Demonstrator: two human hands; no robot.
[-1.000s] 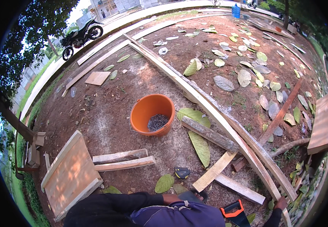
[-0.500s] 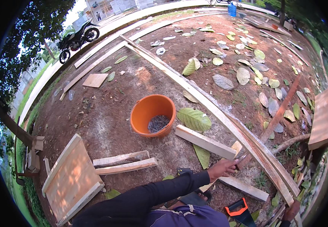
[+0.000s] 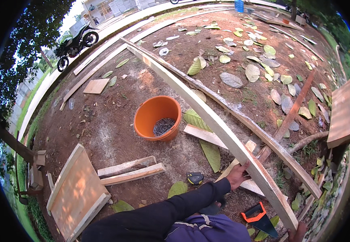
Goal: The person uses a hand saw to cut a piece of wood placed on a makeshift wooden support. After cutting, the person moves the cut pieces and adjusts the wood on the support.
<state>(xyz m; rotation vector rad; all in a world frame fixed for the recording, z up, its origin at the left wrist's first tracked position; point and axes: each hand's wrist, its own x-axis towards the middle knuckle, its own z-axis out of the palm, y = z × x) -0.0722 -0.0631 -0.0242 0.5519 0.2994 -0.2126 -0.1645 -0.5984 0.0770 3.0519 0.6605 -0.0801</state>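
A long pale wooden plank (image 3: 199, 108) runs from the far left toward my lower right, raised over shorter pieces. My left hand (image 3: 238, 176) is closed on its edge about two thirds of the way down. At the plank's near end my right hand (image 3: 298, 232) grips it, partly cut off by the picture's rim. Beside it on the right lies a second long plank (image 3: 239, 115) on the ground. Under the held plank are short wooden blocks (image 3: 205, 136). A handsaw (image 3: 260, 220) with an orange and black handle lies near my right hand.
An orange bucket (image 3: 142, 121) holds nails (image 3: 164, 127). A tape measure (image 3: 195, 178) lies by my left forearm. A wooden panel (image 3: 78, 193) and short boards (image 3: 132, 173) lie to the left. A reddish board (image 3: 294, 115) and dry leaves (image 3: 253, 73) are on the right; a motorcycle (image 3: 76, 44) stands far left.
My left hand has come onto the long plank. The plank has shifted left, apart from the second one, and my right hand has moved left with its near end.
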